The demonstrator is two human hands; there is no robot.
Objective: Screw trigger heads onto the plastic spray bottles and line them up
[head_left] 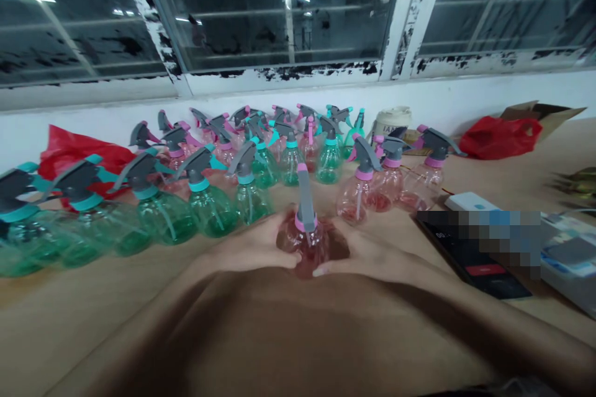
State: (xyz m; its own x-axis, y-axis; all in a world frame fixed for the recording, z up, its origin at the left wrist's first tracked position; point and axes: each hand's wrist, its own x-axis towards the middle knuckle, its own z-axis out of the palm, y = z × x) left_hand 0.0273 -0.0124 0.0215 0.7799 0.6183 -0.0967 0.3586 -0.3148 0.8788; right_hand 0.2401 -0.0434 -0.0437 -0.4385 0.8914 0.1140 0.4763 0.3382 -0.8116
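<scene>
A pink spray bottle [311, 242] with a grey and pink trigger head stands upright at the middle of the table, between my two hands. My left hand [261, 245] curves round its left side, thumb against the front. On the right side my right hand [361, 251] grips it the same way, its thumb low on the front. Behind my left hand runs a slanting row of green spray bottles [212, 211] with grey and teal heads. Several pink spray bottles [356, 198] stand just beyond my right hand.
More pink and green bottles crowd the back by the wall. Red plastic bags [500, 136] lie at both far sides, and a white tub [393, 118] stands at the back. To the right are a phone [484, 270] and a white box [570, 279]. Windows [279, 12] rise behind.
</scene>
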